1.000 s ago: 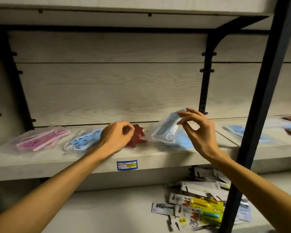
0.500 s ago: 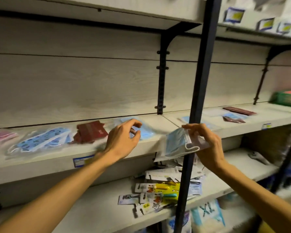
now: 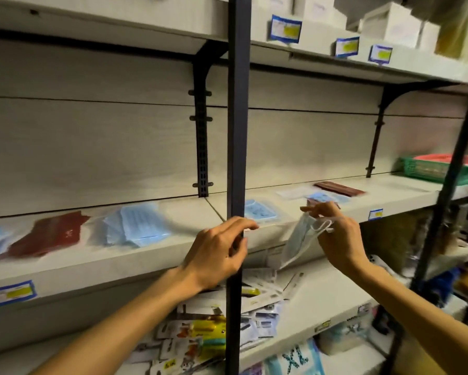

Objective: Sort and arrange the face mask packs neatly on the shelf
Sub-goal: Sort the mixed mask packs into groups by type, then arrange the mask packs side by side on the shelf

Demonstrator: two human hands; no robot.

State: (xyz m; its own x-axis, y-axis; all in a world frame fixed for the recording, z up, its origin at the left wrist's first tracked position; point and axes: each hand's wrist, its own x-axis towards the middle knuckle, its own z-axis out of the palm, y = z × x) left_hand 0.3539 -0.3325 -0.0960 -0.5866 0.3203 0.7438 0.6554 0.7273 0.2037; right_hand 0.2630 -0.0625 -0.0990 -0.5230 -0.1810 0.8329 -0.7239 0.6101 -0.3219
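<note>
My right hand [image 3: 335,234] pinches the top of a clear pack of light blue masks [image 3: 299,240], which hangs in front of the shelf [image 3: 173,244] edge. My left hand [image 3: 216,250] hovers empty with loosely curled fingers in front of the shelf, partly behind a dark upright post [image 3: 236,131]. Flat on the shelf lie a dark red pack [image 3: 49,234], a blue pack [image 3: 138,226], another blue pack [image 3: 259,209] right of the post, and farther right a small blue pack [image 3: 322,197] and a dark red pack [image 3: 338,188].
A second dark post [image 3: 449,171] stands at the right. A green basket [image 3: 430,169] sits at the far right of the shelf. Carded goods [image 3: 200,331] lie heaped on the lower shelf. White boxes [image 3: 389,25] and price tags line the upper shelf.
The view has swung right. My right hand has carried the blue mask pack rightward past the post, off the shelf. My left hand has left the packs and moved right, empty.
</note>
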